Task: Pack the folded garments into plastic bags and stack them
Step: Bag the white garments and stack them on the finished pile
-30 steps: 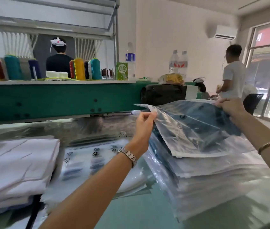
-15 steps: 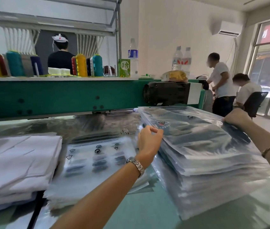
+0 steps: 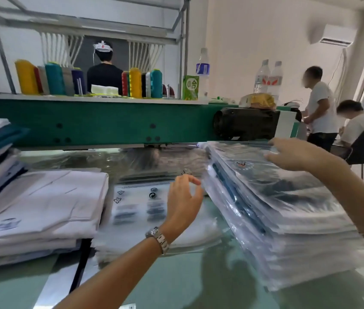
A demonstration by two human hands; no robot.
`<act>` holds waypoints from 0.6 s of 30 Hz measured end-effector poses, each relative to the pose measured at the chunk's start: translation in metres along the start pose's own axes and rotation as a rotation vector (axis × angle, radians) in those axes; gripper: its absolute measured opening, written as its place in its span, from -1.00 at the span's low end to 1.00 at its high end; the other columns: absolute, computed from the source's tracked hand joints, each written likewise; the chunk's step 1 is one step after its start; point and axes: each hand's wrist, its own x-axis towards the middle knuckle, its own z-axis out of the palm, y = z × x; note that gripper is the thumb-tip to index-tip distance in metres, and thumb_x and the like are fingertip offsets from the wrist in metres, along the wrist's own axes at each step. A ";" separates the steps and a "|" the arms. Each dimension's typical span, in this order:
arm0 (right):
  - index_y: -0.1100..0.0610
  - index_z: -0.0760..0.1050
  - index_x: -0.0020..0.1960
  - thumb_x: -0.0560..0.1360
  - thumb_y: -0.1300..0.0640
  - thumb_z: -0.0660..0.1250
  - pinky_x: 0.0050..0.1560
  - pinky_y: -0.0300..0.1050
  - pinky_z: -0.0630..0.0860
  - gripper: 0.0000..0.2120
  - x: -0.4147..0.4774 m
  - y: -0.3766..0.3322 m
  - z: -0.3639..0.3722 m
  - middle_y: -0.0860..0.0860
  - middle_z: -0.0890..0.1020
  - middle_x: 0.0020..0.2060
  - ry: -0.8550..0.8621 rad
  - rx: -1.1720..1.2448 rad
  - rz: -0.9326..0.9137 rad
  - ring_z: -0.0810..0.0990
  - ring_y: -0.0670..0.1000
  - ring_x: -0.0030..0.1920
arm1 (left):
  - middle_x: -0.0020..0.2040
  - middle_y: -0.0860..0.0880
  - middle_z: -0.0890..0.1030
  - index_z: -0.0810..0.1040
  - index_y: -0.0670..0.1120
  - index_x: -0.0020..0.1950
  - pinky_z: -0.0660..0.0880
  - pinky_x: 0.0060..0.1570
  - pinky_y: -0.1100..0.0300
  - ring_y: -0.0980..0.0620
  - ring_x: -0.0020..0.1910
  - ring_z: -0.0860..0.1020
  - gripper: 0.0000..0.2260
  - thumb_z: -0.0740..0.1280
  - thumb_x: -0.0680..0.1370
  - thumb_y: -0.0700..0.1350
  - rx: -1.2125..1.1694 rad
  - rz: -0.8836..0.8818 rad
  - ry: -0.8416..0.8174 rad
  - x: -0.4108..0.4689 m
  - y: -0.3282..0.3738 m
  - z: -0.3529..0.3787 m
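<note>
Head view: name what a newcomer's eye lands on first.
The tall stack of bagged garments at right dominates, with the right hand spread on its top and the left hand loose beside its left edge. Folded white garments pile up at left, and bright thread cones line the shelf behind.

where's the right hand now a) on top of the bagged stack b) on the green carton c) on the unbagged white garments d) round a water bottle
a: the right hand lies with straight fingers on top of the bagged stack, well apart from the white garments on the left.
</note>
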 end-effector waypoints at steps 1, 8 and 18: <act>0.15 0.30 0.41 0.63 -0.07 0.10 0.26 0.06 0.42 -0.56 -0.014 -0.018 -0.002 0.16 0.45 0.35 0.025 -0.013 -0.042 0.45 0.18 0.30 | 0.08 0.06 0.50 0.46 0.03 0.00 0.36 0.14 0.14 0.07 0.10 0.42 -0.90 0.30 0.55 -0.16 0.047 0.019 0.022 -0.005 -0.011 -0.012; 0.10 0.37 0.29 0.63 -0.08 0.07 0.17 0.02 0.45 -0.65 -0.090 -0.127 0.031 0.10 0.53 0.21 0.039 -0.065 -0.440 0.50 0.13 0.19 | -0.02 0.12 0.59 0.50 0.03 -0.01 0.46 0.06 -0.01 0.01 -0.04 0.54 -0.82 0.35 0.49 -0.24 0.202 0.025 0.129 -0.043 -0.086 -0.090; 0.07 0.27 0.46 0.65 0.01 0.09 0.33 -0.07 0.32 -0.60 -0.071 -0.236 0.171 0.02 0.39 0.43 -0.182 0.337 -0.706 0.38 0.05 0.39 | -0.11 0.04 0.63 0.58 -0.02 -0.09 0.47 0.03 0.05 -0.03 -0.02 0.58 -0.72 0.08 0.45 -0.13 0.692 0.209 0.119 -0.074 -0.138 -0.155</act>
